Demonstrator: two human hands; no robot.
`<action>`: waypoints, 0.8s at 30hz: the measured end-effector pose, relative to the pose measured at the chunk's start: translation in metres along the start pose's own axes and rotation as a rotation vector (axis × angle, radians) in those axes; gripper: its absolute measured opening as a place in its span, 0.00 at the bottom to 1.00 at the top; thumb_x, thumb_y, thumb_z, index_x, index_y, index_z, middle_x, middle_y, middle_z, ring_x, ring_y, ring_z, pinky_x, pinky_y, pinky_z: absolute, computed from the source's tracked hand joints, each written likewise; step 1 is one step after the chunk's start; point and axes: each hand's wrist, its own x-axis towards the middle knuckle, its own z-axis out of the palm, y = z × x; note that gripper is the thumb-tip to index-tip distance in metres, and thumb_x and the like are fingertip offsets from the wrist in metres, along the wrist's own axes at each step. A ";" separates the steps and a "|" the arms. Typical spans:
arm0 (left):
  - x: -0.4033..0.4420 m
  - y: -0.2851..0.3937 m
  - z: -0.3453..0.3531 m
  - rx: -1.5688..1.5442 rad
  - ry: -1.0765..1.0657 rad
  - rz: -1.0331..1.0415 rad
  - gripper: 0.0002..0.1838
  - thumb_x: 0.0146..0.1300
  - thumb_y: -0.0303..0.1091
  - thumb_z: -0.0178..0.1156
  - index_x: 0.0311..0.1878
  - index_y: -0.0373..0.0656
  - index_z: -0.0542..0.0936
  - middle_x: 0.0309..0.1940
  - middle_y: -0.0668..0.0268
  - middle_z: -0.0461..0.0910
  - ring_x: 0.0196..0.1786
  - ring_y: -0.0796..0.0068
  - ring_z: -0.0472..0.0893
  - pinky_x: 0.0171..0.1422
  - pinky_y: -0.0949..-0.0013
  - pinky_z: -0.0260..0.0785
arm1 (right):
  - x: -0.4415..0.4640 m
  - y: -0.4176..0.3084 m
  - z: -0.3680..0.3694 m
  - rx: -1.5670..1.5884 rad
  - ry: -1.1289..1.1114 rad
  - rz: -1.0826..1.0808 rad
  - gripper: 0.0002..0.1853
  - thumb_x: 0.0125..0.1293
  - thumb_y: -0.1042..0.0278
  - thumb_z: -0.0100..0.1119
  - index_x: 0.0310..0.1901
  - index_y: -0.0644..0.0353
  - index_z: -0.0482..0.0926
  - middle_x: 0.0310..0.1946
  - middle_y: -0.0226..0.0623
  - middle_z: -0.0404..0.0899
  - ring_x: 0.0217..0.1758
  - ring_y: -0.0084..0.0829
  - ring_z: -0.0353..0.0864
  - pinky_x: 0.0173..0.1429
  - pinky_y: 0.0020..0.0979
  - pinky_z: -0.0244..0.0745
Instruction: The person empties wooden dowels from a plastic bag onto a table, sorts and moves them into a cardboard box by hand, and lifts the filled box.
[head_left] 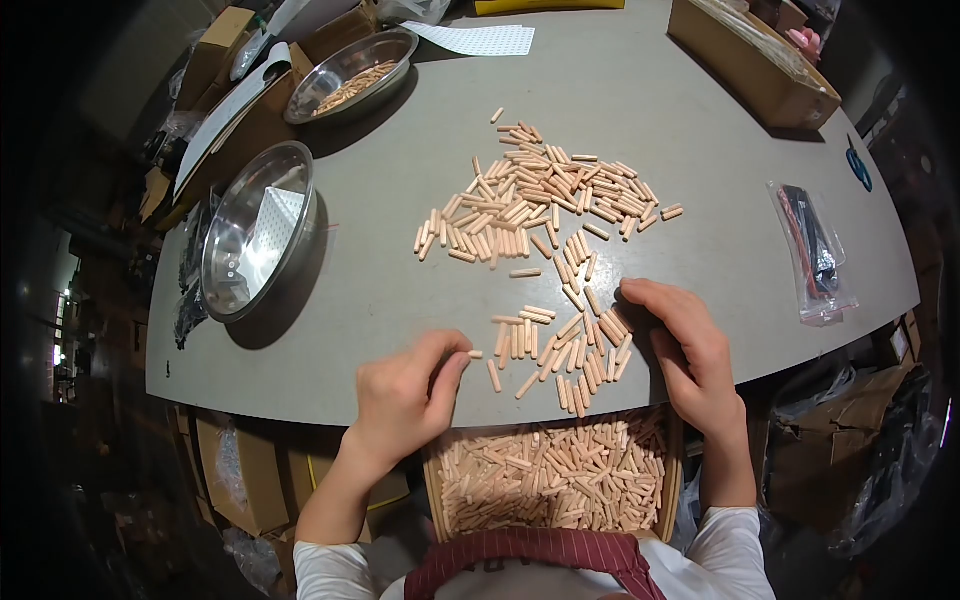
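Observation:
My left hand (412, 388) is closed in a pinch at the near left of the table, and the end of a wooden dowel (476, 354) pokes out between thumb and forefinger. Curved along the right side of a small group of dowels (582, 354), my right hand (692, 352) has its thumb and fingers apart. Its fingertips are close to the outer dowels, and I see nothing held in it. Farther back lies a larger loose pile of dowels (560, 182). Below the table edge, against my body, sits a box (672, 480) filled with many more dowels.
On the left stand a metal bowl (222, 285) with a perforated white sheet inside and another bowl (402, 75) with dowels. At right are a plastic-bagged item (818, 255), blue-handled scissors (858, 165) and a cardboard box (745, 65). Paper sheets (490, 40) lie at the back.

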 end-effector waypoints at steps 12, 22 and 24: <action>0.002 0.003 -0.002 -0.048 -0.046 0.084 0.05 0.67 0.27 0.70 0.44 0.46 0.86 0.24 0.65 0.85 0.23 0.66 0.84 0.27 0.65 0.71 | 0.004 -0.004 -0.002 -0.009 -0.068 -0.042 0.35 0.53 0.90 0.52 0.66 0.63 0.80 0.64 0.48 0.83 0.66 0.51 0.79 0.74 0.44 0.70; -0.009 0.021 0.004 -0.132 -0.090 0.238 0.07 0.62 0.26 0.72 0.43 0.43 0.88 0.27 0.64 0.87 0.26 0.64 0.86 0.30 0.65 0.76 | -0.016 -0.029 -0.008 0.043 -0.300 -0.143 0.30 0.50 0.85 0.55 0.59 0.65 0.85 0.59 0.45 0.86 0.59 0.51 0.82 0.67 0.46 0.76; -0.011 0.021 -0.001 -0.243 -0.149 0.266 0.09 0.60 0.21 0.72 0.43 0.41 0.89 0.29 0.62 0.88 0.27 0.66 0.86 0.32 0.69 0.77 | -0.022 -0.029 -0.013 0.196 -0.368 -0.126 0.30 0.49 0.85 0.55 0.57 0.65 0.85 0.57 0.45 0.87 0.58 0.50 0.83 0.67 0.45 0.77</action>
